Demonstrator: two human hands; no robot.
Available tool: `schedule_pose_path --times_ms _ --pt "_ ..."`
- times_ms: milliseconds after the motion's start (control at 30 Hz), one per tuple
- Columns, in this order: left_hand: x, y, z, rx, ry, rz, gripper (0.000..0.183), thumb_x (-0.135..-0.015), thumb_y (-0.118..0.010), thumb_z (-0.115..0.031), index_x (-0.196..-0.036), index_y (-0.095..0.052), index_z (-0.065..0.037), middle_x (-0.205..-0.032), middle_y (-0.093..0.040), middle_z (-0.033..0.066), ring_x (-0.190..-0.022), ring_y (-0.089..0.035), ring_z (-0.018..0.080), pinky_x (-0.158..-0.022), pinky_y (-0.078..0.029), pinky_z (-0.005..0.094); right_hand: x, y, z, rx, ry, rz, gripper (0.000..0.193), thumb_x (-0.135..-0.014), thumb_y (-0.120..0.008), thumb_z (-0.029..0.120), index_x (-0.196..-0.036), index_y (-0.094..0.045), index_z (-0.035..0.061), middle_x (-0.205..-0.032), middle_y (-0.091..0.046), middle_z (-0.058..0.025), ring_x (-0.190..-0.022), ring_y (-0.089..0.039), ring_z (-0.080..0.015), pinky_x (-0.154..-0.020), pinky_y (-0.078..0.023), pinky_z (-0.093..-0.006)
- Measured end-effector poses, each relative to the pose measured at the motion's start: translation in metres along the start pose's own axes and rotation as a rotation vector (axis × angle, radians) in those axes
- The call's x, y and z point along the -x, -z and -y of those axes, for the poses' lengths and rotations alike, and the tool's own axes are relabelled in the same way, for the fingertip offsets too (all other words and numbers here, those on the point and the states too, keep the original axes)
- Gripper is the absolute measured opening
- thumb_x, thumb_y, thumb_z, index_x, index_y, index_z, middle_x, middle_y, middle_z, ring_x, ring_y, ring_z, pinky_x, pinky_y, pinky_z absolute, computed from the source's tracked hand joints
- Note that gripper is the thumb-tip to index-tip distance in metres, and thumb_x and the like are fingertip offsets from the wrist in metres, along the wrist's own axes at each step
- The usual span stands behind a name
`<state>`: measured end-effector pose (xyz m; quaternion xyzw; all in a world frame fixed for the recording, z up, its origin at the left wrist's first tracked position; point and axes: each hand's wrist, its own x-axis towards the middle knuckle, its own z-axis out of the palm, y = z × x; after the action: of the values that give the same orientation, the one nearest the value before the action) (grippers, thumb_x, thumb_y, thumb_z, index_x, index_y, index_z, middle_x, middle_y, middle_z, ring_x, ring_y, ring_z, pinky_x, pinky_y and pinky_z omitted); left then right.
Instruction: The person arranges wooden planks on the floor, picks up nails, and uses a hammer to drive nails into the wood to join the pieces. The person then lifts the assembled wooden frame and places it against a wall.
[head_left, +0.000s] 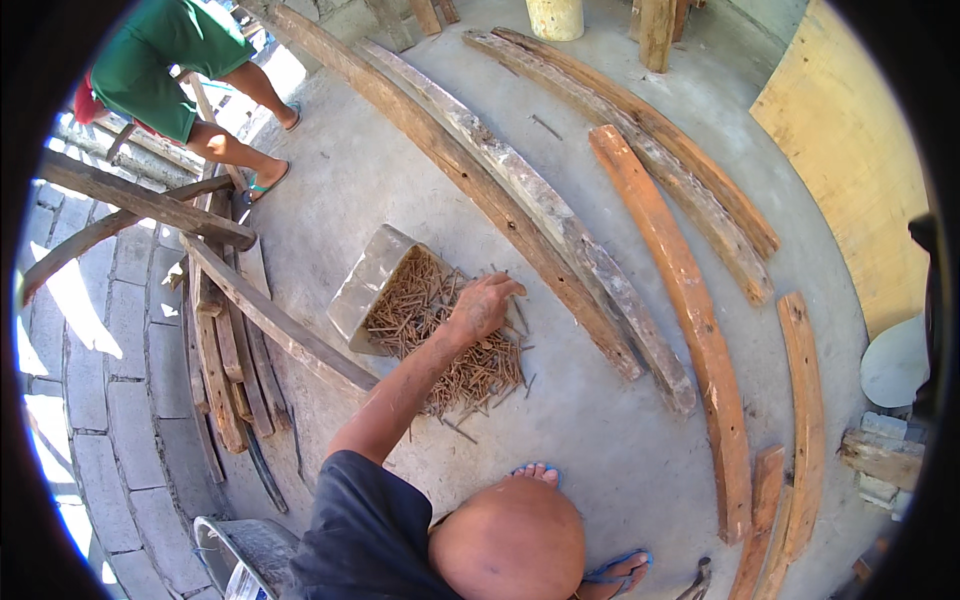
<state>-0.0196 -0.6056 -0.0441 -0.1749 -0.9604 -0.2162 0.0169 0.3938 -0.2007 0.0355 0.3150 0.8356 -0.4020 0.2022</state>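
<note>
My left hand reaches over the right side of a heap of rusty nails on the concrete floor. Its fingers are bent together, pointing right; whatever they hold, if anything, is too small to make out. Beside the hand, a dull grey square-sided container lies tipped on its side. Nails fill its mouth and spill out across the floor, a few lying loose around the heap. My right hand is not in view.
Long timber beams lie to the right, with an orange-brown plank beyond. Stacked wood and a leaning beam are at left. A person in green shorts bends at far left. A dark bucket stands near my left arm.
</note>
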Motion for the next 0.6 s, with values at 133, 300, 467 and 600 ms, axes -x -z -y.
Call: schedule_pose_path --times_ms 133,300,467,600 --pt "-0.007 -0.006 0.007 -0.194 -0.297 0.151 0.022 -0.086 -0.069 -0.006 -0.108 -0.068 -0.011 -0.108 -0.066 0.0084 -0.102 -0.065 0.0288 -0.088 -0.053 0.0413 0.008 0.015 -0.003 0.033 -0.064 -0.002 0.065 -0.080 -0.066 -0.007 -0.141 -0.046 -0.0015 -0.085 -0.062 -0.0108 -0.074 -0.061 -0.0213 -0.065 -0.053 -0.0312" --pt "0.006 0.021 -0.008 0.485 0.283 -0.277 0.009 -0.096 -0.065 -0.009 -0.104 -0.065 -0.013 -0.100 -0.069 0.0081 -0.090 -0.063 0.0178 -0.078 -0.052 0.0343 0.019 0.046 -0.014 0.094 -0.138 -0.010 0.067 -0.080 -0.065 -0.007 -0.143 -0.044 -0.0019 -0.085 -0.061 -0.0107 -0.074 -0.060 -0.0212 -0.065 -0.052 -0.0310" --pt "0.080 0.064 -0.016 1.221 0.752 -0.589 0.020 -0.100 -0.054 -0.002 -0.118 -0.063 -0.002 -0.095 -0.067 0.0062 -0.084 -0.063 0.0119 -0.077 -0.051 0.0256 0.025 0.075 -0.020 0.134 -0.198 -0.016 0.068 -0.080 -0.065 -0.007 -0.144 -0.042 -0.0024 -0.084 -0.060 -0.0107 -0.073 -0.059 -0.0211 -0.065 -0.052 -0.0308" --pt "0.102 0.055 -0.025 1.460 0.877 -0.540 0.028 -0.099 -0.056 0.002 -0.126 -0.061 0.000 -0.097 -0.066 0.0034 -0.087 -0.063 0.0111 -0.077 -0.052 0.0252 0.027 0.089 -0.021 0.163 -0.232 -0.017 0.070 -0.080 -0.064 -0.007 -0.145 -0.041 -0.0027 -0.084 -0.060 -0.0107 -0.073 -0.058 -0.0211 -0.065 -0.051 -0.0306"
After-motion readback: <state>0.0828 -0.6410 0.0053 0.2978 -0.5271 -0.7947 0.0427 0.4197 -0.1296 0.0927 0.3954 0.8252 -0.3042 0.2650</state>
